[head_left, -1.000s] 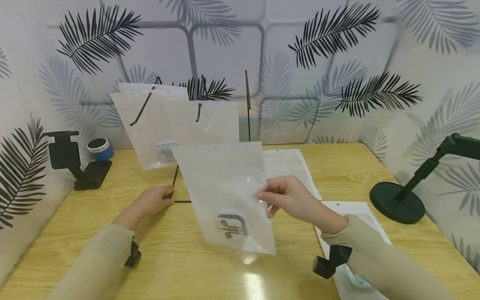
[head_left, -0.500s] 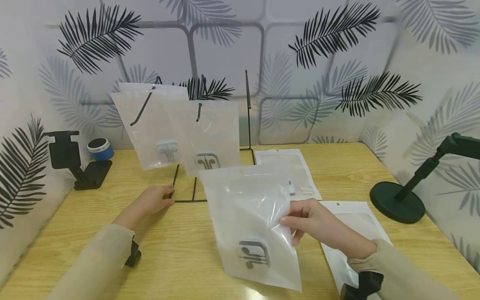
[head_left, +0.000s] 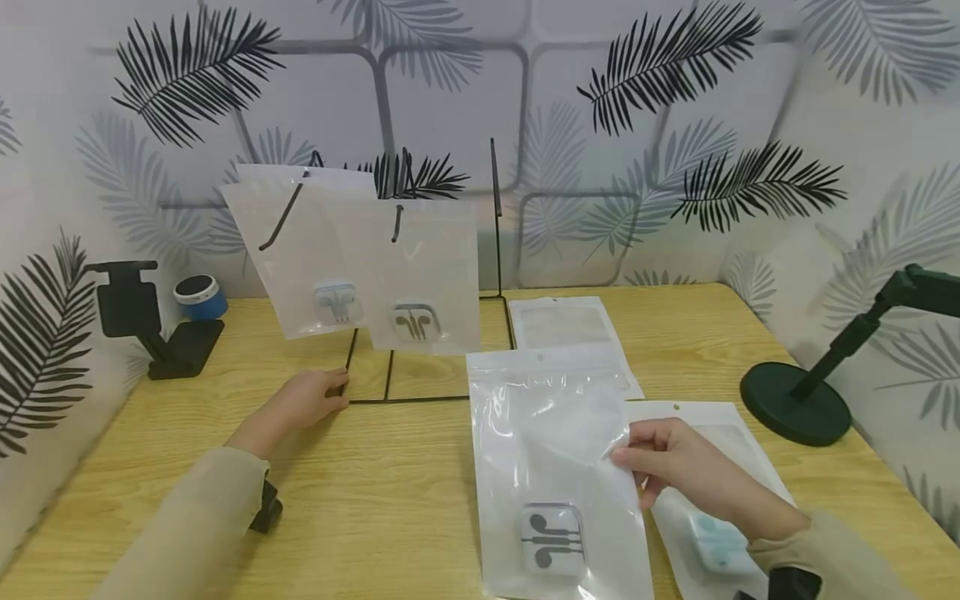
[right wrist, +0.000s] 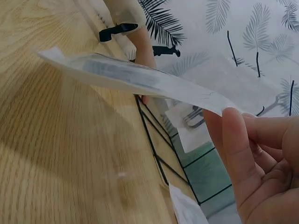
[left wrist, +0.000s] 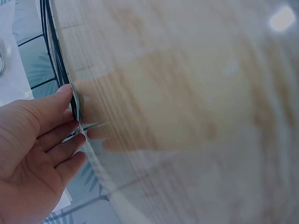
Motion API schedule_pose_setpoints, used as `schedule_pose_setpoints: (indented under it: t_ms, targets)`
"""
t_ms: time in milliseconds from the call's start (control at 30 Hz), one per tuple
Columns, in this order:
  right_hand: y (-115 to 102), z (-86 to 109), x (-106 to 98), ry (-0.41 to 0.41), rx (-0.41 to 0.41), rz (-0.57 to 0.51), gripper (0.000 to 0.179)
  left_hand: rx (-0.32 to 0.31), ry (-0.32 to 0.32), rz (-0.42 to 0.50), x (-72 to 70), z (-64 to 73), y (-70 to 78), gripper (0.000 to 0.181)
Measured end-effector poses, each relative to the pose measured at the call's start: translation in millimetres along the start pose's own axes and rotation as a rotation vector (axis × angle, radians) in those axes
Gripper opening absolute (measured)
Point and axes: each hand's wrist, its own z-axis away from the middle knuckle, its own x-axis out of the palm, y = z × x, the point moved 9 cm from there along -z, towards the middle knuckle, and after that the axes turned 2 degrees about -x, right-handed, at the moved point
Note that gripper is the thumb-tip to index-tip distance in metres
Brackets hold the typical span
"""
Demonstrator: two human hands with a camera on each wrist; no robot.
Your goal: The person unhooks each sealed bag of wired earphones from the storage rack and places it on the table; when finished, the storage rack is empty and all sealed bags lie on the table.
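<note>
My right hand (head_left: 686, 467) pinches the right edge of a white zip pouch (head_left: 540, 450) between thumb and fingers. An earphone set in a clear square case (head_left: 552, 540) shows low in the pouch. The right wrist view has the same pouch (right wrist: 126, 77) nearly edge-on, held above the wood. At left, my left hand (head_left: 303, 404) holds the base of a black wire rack (head_left: 431, 399) by its front left corner. In the left wrist view its thumb and fingertips meet at the dark wire (left wrist: 60, 60). Several white pouches (head_left: 431, 267) hang from the rack's hooks, two showing earphones.
Two more pouches lie on the wooden table (head_left: 360, 517): one behind (head_left: 570, 321), and one at right (head_left: 712, 417) partly under my right forearm. A dark green round-based stand (head_left: 795, 404) is far right. A black phone holder (head_left: 131, 312) and a blue cylinder (head_left: 201, 298) stand at left.
My right hand has moved right and toward me with the pouch, away from the hanging pouches, uncovering more of the rack's base. My left hand stays at the rack.
</note>
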Motion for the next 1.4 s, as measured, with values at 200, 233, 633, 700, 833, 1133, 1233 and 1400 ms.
schedule_pose_setpoints:
  t_ms: [200,233,633,700,833,1133,1233,1400]
  targets:
    - [22.1,0.3,-12.7,0.027,0.057,-0.008,0.019,-0.010,0.002,0.002,-1.5,-0.1,-0.6,0.047]
    - [26.4,-0.1,-15.0,0.034,0.076,-0.004,0.019,-0.012,0.000,0.000,-1.3,-0.2,-0.6,0.047]
    - [67.2,-5.2,-21.9,-0.001,0.191,0.104,0.023,-0.014,-0.009,-0.005,1.8,-0.8,-0.9,0.047]
    - [70.0,-5.1,-19.4,-0.028,0.197,0.114,0.022,-0.015,-0.009,-0.005,1.8,-0.7,-1.0,0.048]
    - [72.7,-5.6,-15.9,-0.059,0.205,0.142,0.023,-0.009,-0.009,-0.005,1.3,-0.4,-0.4,0.047]
    - [77.8,-8.3,-18.1,-0.033,0.253,0.210,0.024,0.001,-0.005,-0.010,-0.3,-0.1,0.7,0.047]
    - [79.6,-8.4,-18.4,-0.027,0.264,0.224,0.025,-0.002,-0.008,-0.011,0.5,-0.8,-0.2,0.047]
    - [79.3,-8.6,-19.0,-0.018,0.277,0.229,0.027,0.004,-0.005,-0.005,-0.2,-0.8,0.0,0.047]
